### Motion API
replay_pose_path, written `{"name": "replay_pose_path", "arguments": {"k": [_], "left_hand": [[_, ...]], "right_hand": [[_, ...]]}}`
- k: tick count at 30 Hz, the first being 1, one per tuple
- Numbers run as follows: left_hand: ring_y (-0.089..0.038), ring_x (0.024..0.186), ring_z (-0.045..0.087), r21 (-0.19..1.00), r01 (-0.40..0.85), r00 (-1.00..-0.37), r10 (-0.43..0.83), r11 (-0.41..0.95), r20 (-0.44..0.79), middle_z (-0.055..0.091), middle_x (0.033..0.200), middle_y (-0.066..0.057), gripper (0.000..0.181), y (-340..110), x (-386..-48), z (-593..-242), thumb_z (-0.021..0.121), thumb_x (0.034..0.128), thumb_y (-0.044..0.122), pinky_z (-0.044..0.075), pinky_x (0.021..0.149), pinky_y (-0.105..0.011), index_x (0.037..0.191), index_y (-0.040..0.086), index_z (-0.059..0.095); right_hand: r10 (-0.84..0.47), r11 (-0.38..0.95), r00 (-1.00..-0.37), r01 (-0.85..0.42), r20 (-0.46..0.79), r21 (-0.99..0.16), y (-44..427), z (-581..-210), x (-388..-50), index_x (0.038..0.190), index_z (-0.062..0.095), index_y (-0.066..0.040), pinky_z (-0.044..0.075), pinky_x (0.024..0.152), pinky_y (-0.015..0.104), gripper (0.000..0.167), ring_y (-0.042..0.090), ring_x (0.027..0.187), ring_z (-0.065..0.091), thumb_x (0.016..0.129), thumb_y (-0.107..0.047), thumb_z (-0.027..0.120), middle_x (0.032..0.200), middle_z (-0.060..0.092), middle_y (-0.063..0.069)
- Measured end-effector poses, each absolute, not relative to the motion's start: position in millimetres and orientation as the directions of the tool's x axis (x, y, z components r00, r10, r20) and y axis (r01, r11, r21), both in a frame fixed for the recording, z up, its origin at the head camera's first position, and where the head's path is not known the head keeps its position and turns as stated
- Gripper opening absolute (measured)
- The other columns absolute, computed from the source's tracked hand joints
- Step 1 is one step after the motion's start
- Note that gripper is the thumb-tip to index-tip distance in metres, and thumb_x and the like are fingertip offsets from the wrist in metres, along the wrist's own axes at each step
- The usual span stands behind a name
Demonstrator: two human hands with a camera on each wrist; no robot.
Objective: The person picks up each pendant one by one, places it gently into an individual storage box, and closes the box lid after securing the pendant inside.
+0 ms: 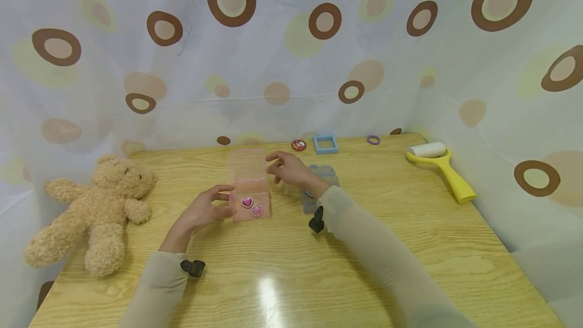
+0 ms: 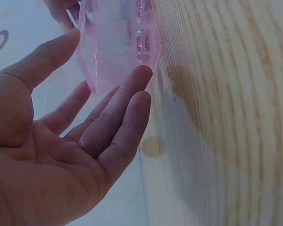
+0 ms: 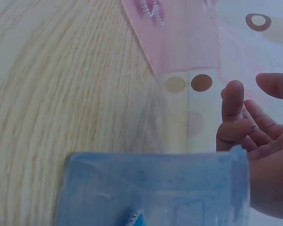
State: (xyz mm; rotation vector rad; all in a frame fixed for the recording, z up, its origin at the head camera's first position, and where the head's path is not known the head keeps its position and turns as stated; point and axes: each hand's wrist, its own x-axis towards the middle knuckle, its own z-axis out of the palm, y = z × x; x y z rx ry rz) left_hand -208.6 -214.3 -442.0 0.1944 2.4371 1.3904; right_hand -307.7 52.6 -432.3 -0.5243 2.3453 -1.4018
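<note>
A clear pink plastic box [image 1: 250, 185] lies with its lid [image 1: 246, 162] up at the back. Two pink heart-shaped gems [image 1: 252, 206] with silvery edges sit in its front part. At the box's left side is my left hand [image 1: 207, 210], its fingers spread and relaxed; the fingertips lie against or very near the wall. My right hand [image 1: 289, 168] hovers just right of the lid, fingers loosely bent with nothing between them. Under the right wrist stands a clear blue box [image 3: 155, 183], partly hidden by the arm, with a blue gem [image 3: 137, 219] inside.
A teddy bear [image 1: 102, 211] lies at the left. Along the back edge are a red round badge [image 1: 298, 145], a light-blue square frame [image 1: 326, 151] and a purple ring [image 1: 373, 139]. A lint roller with a yellow handle [image 1: 455, 180] rests at the right. Patterned curtain surrounds the table.
</note>
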Motion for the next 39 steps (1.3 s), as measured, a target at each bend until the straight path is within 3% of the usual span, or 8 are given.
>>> {"name": "replay_pose_path", "arguments": {"k": [10,18,24,28,32,39], "left_hand": [[-0.030,0.106,0.065,0.851,-0.046,-0.940,0.266,0.523,-0.215,0.049,0.142,-0.030,0.066,-214,-210,-443,0.069,0.0933,0.013,0.059,0.083,-0.042,0.151,0.006,0.039],[-0.027,0.098,0.065,0.850,-0.036,-0.943,0.265,0.526,-0.204,0.050,0.135,-0.029,0.066,-213,-210,-443,0.070,0.0927,0.012,0.060,0.081,-0.041,0.151,0.006,0.040],[-0.024,0.093,0.065,0.857,-0.041,-0.940,0.271,0.513,-0.207,0.050,0.133,-0.029,0.066,-214,-209,-441,0.069,0.0934,0.013,0.060,0.081,-0.041,0.151,0.006,0.039],[-0.025,0.093,0.066,0.861,-0.047,-0.937,0.275,0.506,-0.213,0.051,0.133,-0.030,0.066,-214,-209,-441,0.069,0.0942,0.013,0.060,0.082,-0.040,0.152,0.006,0.039],[-0.030,0.104,0.065,0.866,-0.046,-0.935,0.285,0.498,-0.213,0.049,0.136,-0.030,0.065,-213,-208,-440,0.068,0.0952,0.014,0.060,0.083,-0.040,0.152,0.005,0.037],[-0.037,0.114,0.062,0.872,-0.042,-0.936,0.285,0.489,-0.205,0.047,0.138,-0.030,0.066,-212,-205,-437,0.068,0.0952,0.014,0.059,0.086,-0.043,0.152,0.003,0.036]], "right_hand": [[-0.494,0.445,-0.868,-0.191,-0.062,-0.875,54,-428,-309,0.131,0.060,-0.016,0.046,0.068,0.029,0.031,0.042,0.093,0.067,0.103,-0.028,0.057,0.117,0.068,0.012],[-0.520,0.393,-0.852,-0.179,-0.057,-0.902,56,-420,-303,0.131,0.059,-0.014,0.046,0.067,0.037,0.029,0.051,0.092,0.061,0.104,-0.025,0.054,0.111,0.069,0.015],[-0.567,0.324,-0.820,-0.131,-0.081,-0.937,61,-419,-299,0.131,0.059,-0.014,0.035,0.054,0.028,0.029,0.043,0.082,0.060,0.107,-0.025,0.048,0.103,0.070,0.009],[-0.593,0.318,-0.797,-0.104,-0.112,-0.942,62,-418,-296,0.129,0.059,-0.014,0.034,0.057,0.031,0.031,0.034,0.077,0.059,0.108,-0.029,0.043,0.103,0.070,0.006],[-0.620,0.337,-0.772,-0.096,-0.144,-0.937,62,-417,-292,0.126,0.060,-0.011,0.035,0.059,0.033,0.035,0.025,0.075,0.058,0.109,-0.033,0.038,0.105,0.069,0.005],[-0.656,0.378,-0.740,-0.155,-0.147,-0.913,65,-418,-284,0.126,0.062,-0.011,0.038,0.061,0.033,0.038,0.022,0.078,0.059,0.106,-0.039,0.046,0.113,0.069,0.011]]}}
